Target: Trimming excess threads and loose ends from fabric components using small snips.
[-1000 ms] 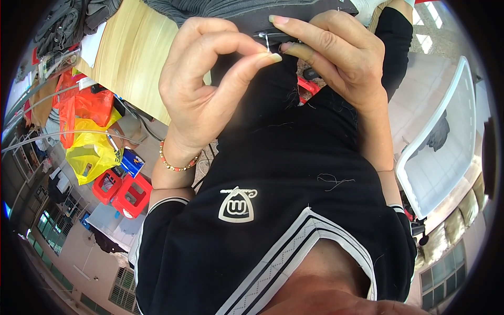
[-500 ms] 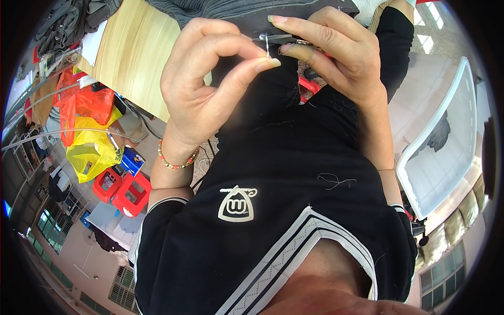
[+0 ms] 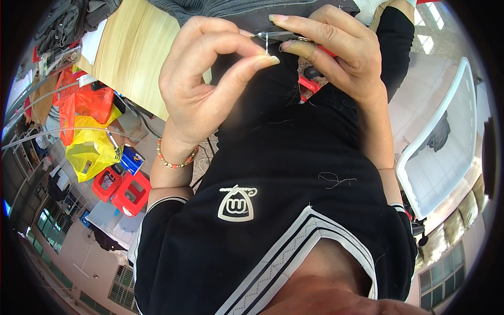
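My left hand (image 3: 205, 79) pinches the lower end of a short white thread (image 3: 267, 44) between thumb and forefinger. The thread runs up to the tip of a thin metal needle-like tool (image 3: 281, 34), apparently looped or hooked there. My right hand (image 3: 344, 55) is closed around the tool's handle end, where a bit of red shows; most of the handle is hidden by the fingers. Behind both hands lies grey ribbed knit fabric (image 3: 231, 8) over my lap.
On the left is a pale wooden tabletop (image 3: 136, 52) with dark knitwear (image 3: 71, 23) beyond it. Lower left are a yellow plastic bag (image 3: 89, 149), a red bag (image 3: 94, 105) and red stools (image 3: 131, 193). A translucent white plastic bin (image 3: 441, 163) stands to my right.
My left hand has shifted very slightly left and up, and the thread looks a little straighter. The tool's tip sits marginally higher; the grips are the same.
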A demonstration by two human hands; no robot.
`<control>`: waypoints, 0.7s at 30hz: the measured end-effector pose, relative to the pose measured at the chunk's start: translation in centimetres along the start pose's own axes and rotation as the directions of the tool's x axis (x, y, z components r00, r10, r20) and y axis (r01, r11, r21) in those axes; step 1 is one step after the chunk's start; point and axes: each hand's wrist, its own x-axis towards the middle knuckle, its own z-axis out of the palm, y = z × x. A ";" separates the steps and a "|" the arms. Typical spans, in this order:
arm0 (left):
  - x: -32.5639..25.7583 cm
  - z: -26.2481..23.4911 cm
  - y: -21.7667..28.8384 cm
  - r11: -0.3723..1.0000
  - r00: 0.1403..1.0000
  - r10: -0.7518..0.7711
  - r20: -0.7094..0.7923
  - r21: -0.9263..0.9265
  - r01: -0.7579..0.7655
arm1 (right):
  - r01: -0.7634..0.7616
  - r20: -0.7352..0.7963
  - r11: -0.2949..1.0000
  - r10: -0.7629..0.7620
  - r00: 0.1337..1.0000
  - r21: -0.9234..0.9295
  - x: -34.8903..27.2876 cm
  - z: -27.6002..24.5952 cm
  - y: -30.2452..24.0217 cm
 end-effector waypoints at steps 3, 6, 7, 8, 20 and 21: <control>-0.1 -0.1 0.1 1.000 1.000 -0.003 0.006 0.015 0.003 | 0.015 -0.002 0.999 -0.015 1.000 -0.029 0.0 0.0 0.0; 0.0 -0.2 0.2 1.000 1.000 0.005 0.019 0.016 -0.006 | 0.040 -0.012 0.999 -0.041 0.999 -0.037 0.0 0.1 0.1; 0.1 -0.2 0.2 1.000 1.000 0.013 0.024 0.005 -0.014 | 0.055 -0.019 0.998 -0.055 0.998 -0.034 0.0 0.2 0.2; 0.1 -0.3 0.3 0.999 0.997 0.031 0.070 0.016 -0.033 | 0.002 -0.030 0.998 0.000 1.000 0.059 -0.1 0.1 0.2; 1.1 -1.9 -1.3 0.949 0.998 -0.053 -0.023 0.310 0.057 | -0.230 -0.149 0.956 0.258 0.954 0.185 -2.0 0.2 0.8; 1.0 -2.2 -1.9 0.949 0.998 -0.053 -0.022 0.309 0.057 | -0.229 -0.138 0.958 0.254 0.957 0.171 -2.0 0.2 0.7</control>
